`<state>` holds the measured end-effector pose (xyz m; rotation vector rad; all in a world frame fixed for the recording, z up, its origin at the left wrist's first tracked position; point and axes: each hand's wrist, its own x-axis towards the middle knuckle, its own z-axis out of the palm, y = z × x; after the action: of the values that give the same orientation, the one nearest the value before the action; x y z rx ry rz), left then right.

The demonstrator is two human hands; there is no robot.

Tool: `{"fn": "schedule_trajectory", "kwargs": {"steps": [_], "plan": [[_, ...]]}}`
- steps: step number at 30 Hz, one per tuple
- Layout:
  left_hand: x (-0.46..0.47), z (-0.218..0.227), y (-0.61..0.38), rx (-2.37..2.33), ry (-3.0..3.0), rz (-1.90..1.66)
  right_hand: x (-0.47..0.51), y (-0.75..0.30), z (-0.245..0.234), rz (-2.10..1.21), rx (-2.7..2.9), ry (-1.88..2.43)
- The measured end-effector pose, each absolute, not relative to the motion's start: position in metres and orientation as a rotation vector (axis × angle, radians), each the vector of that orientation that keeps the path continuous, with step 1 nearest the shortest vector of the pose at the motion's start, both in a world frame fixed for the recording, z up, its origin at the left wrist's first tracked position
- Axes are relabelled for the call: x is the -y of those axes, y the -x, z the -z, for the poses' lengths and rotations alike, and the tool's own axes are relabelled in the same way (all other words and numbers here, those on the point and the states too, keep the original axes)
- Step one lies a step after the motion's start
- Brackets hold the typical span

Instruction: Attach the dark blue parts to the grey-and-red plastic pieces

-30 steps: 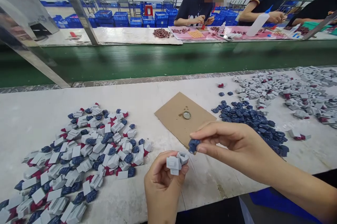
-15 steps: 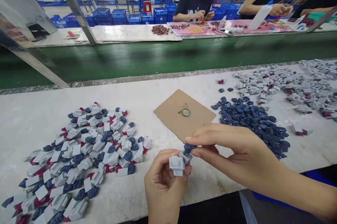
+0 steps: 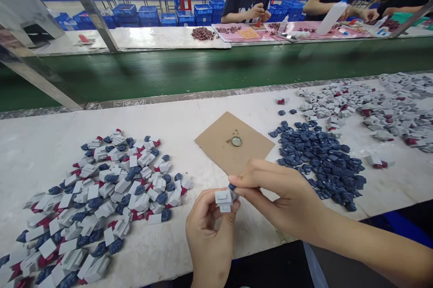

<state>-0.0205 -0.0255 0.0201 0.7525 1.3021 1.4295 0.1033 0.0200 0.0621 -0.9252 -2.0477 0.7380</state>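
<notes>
My left hand [image 3: 209,234] pinches a small grey plastic part [image 3: 223,199] near the table's front edge. My right hand [image 3: 277,197] presses a small dark blue piece [image 3: 232,186] against that grey part; the blue piece is mostly hidden under my fingertips. A heap of joined grey, blue and red parts [image 3: 101,202] lies left of my hands. A pile of loose dark blue pieces [image 3: 321,161] lies to the right, just past my right wrist.
A brown card [image 3: 219,146] with a metal bottle cap [image 3: 236,141] lies in front of my hands. Loose grey parts [image 3: 379,112] spread at the far right. A green conveyor belt [image 3: 203,71] runs behind the white table [image 3: 43,152]. Other people work across it.
My right hand has brought the blue piece down and left onto the grey part in my left hand. The two now touch, and the blue piece is nearly covered.
</notes>
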Motion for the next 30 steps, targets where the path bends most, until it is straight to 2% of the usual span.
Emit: {"fn": "schedule_trajectory", "kwargs": {"steps": [4,9,11,14,17,20,25,30], "plan": [[0.021,-0.012,0.028,-1.297,-0.809,-1.283,-0.027,-0.104,-0.057,-0.9,2.031,0.865],[0.02,-0.013,0.034,-1.201,-0.941,-1.064,-0.054,-0.104,-0.088,-0.776,1.839,1.18],[0.022,-0.015,0.032,-1.154,-1.027,-1.017,-0.064,-0.095,-0.097,-0.956,1.839,1.246],[0.026,-0.02,0.027,-1.2,-1.105,-1.013,-0.073,-0.076,-0.097,-1.394,1.859,1.308],[0.029,-0.026,0.025,-1.266,-1.126,-1.08,-0.071,-0.061,-0.09,-1.782,1.686,1.416],[0.029,-0.031,0.024,-1.296,-1.098,-1.171,-0.062,-0.056,-0.086,-2.026,1.47,1.417],[0.029,-0.032,0.022,-1.286,-1.204,-1.208,-0.056,-0.061,-0.083,-2.038,1.364,1.357],[0.035,-0.028,0.023,-1.29,-1.294,-1.016,-0.043,-0.062,-0.064,-1.956,1.345,1.279]]}}
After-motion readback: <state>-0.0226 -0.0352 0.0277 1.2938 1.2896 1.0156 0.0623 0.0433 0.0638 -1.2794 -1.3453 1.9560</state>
